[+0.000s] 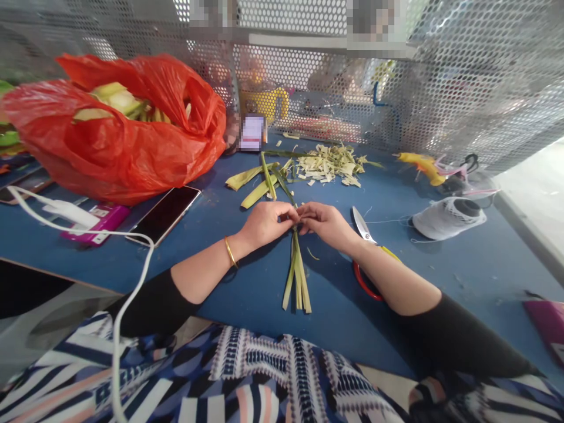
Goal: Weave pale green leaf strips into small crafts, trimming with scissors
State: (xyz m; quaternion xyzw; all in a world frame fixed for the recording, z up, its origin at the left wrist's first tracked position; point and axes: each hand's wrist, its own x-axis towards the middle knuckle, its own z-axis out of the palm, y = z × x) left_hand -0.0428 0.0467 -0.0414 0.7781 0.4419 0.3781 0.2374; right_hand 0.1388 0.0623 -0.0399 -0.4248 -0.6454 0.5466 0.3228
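My left hand and my right hand meet in front of me, both closed with fingertips pinching at the neck of a bundle of leaf strips. The strips fan out towards me, pale green and flat. What exactly lies between the fingertips is hidden. Close to my right forearm lie scissors with red and yellow handles, partly covered by that arm. A white thread spool rests on its side at the right, and loose thread trails from it towards the scissors. Beyond my hands are cut leaf pieces.
A heap of leaf scraps lies at the back, before a perforated metal panel. A red plastic bag of plant stalks fills the left. A phone, a purple box and a white cable lie nearer on the blue table.
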